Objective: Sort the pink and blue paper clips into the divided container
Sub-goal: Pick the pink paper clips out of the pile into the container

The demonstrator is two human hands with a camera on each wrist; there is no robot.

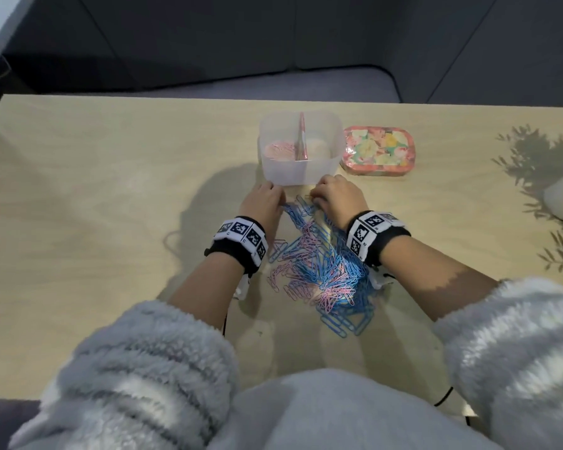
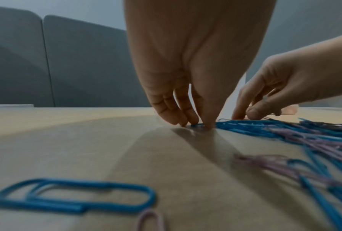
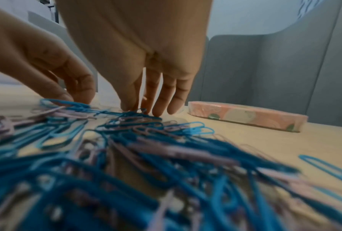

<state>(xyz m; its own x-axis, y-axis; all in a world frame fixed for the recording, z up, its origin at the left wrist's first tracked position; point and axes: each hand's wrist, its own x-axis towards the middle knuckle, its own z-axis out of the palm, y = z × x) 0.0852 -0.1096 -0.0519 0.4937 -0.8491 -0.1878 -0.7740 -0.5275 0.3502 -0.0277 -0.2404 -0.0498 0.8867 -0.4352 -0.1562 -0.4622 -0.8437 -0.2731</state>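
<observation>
While both hands work at the far end of the paper-clip pile (image 1: 319,271), the divided container (image 1: 301,149) stands just beyond their fingertips on the wooden table (image 1: 95,190). The left hand (image 1: 263,203) points its fingers down onto the tabletop, thumb and forefinger tips meeting at one blue clip (image 2: 197,125) at the pile's far left edge; whether that clip is actually pinched cannot be told. The right hand (image 1: 333,198) also reaches downward, its fingers lightly bent with the tips on the clips at the far edge of the heap, and the right wrist view does not show it holding anything. The pile stretches from the fingertips back toward the person, lying between and under the two wrists; blue and pink clips are tangled together, far too many to count, with blue the more numerous. One container with two compartments is in view: the left one holds pink clips (image 1: 278,151), the right one looks pale and its contents cannot be made out. One floral tin (image 1: 379,149) lies just right of the container.
</observation>
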